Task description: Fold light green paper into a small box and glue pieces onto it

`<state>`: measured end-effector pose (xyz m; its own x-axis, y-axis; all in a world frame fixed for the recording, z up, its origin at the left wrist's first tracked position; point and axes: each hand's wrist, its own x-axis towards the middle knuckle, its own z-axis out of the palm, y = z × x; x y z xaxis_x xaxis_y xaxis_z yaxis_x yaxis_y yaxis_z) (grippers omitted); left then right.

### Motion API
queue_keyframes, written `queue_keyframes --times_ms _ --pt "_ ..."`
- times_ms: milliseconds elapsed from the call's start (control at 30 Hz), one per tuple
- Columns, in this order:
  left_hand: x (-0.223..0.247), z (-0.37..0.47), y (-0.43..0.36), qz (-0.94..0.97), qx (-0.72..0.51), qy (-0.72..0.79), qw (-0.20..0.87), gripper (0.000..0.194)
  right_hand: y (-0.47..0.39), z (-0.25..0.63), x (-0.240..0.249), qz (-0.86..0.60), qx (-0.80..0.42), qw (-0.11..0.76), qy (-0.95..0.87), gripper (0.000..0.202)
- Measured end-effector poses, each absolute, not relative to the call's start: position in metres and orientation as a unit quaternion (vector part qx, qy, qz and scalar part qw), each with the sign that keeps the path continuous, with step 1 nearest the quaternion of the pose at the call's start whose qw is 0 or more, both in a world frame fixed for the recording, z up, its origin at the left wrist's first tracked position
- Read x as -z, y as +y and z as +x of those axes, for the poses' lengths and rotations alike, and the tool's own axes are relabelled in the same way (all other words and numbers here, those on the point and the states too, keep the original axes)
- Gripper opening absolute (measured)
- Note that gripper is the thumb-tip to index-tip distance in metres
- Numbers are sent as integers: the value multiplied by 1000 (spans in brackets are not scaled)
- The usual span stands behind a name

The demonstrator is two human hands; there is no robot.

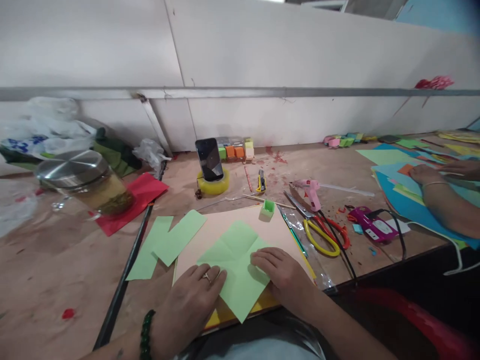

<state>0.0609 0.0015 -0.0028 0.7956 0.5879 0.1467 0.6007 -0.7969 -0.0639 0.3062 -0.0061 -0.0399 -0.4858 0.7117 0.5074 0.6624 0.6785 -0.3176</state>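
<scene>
A creased light green paper square (240,270) lies turned cornerwise on a pale pink sheet (213,222). My left hand (193,295) rests flat on its left edge, fingers spread a little, a ring on one finger. On the right edge sits my right hand (285,277), its fingers together and curled over the paper, fingertips near the middle; whether they pinch the edge is partly hidden. Left of the pink sheet are two light green strips (180,237). A small green open paper box (267,210) stands near the sheet's top right corner.
Scissors with yellow and red handles (322,237), a pink glue gun (310,192) and a purple device (375,225) lie right. Behind are a phone (209,160) on a yellow tape roll (213,184) and a cutter (261,181). A glass jar (90,182) stands left; another person's hands are far right.
</scene>
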Motion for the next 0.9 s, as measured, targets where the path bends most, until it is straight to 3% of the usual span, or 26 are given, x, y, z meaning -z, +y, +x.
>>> queue_keyframes --times_ms 233,367,467,533,633,733,900 --pt "8 54 17 -914 106 -381 -94 34 8 327 38 -379 -128 313 -861 34" --pt "9 54 39 -880 143 -417 -177 26 10 326 43 -489 -123 311 -805 25" --pt "14 56 53 -840 145 -471 -225 20 10 326 50 -552 -77 310 -770 40" --pt "20 56 57 -839 167 -474 -207 18 11 325 51 -553 -28 293 -780 45" --pt "28 57 52 -879 209 -424 -60 36 12 322 47 -506 69 273 -815 36" --pt "26 62 41 -921 199 -328 64 40 12 316 39 -419 117 244 -867 24" --pt "14 72 30 -962 99 -253 29 36 12 311 30 -346 111 170 -916 15"
